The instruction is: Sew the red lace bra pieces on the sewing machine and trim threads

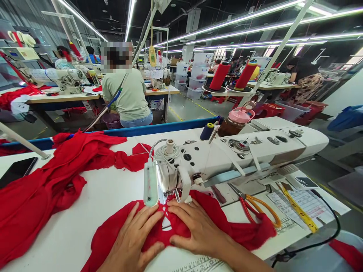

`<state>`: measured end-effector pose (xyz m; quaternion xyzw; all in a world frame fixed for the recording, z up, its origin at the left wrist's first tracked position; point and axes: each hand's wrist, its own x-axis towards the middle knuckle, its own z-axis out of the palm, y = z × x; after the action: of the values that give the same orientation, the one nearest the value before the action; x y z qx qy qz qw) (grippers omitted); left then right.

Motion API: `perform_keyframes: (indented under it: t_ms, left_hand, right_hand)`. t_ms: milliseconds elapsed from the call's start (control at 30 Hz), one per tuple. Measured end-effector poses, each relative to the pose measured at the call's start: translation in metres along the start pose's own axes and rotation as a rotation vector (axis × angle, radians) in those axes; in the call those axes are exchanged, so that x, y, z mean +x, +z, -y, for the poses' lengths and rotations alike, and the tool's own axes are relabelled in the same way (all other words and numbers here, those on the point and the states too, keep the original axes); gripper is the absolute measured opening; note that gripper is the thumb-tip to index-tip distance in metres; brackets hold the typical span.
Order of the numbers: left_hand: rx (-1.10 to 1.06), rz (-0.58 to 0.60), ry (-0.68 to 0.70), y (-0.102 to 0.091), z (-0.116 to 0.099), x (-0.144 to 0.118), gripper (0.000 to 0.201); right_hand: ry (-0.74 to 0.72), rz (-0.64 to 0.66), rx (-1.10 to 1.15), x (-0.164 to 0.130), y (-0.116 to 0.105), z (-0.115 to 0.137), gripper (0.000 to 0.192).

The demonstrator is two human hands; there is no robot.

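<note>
Red fabric (113,226) lies on the white table under the head of a sewing machine (210,158). My left hand (136,234) rests flat on its left part, fingers stretched towards the needle area. Just right of it, my right hand (195,226) presses on the same cloth with fingers spread. Between the two hands a small gap in the fabric shows white. The presser foot (170,193) is right ahead of my fingertips, partly hidden by the machine head. A small lamp (151,185) hangs at the head's left side.
More red fabric (56,181) is heaped on the left, beside a dark phone (18,172). Orange-and-red-handled scissors (261,206), a yellow tape measure (300,211) and papers (320,204) lie on the right. Behind the machine stand a pink-lidded bottle (235,121) and a seated person (124,94).
</note>
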<state>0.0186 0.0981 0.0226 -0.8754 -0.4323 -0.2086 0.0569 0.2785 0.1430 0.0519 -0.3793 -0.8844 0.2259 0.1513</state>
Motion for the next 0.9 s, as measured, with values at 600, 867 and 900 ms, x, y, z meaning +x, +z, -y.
perform_keyframes:
  t_ms: [600, 867, 900]
  left_hand:
    - [-0.016, 0.108, 0.017, 0.000, -0.002, 0.000, 0.053]
    - [0.034, -0.008, 0.022, -0.017, -0.013, -0.006, 0.054]
    - [0.045, -0.048, 0.031, -0.019, -0.016, -0.009, 0.050]
  right_hand:
    - [-0.072, -0.051, -0.017, 0.003, 0.002, 0.005, 0.062]
    - [-0.109, 0.097, -0.005, -0.016, -0.035, 0.016, 0.076]
    - [-0.095, 0.081, -0.004, -0.022, -0.038, 0.018, 0.071]
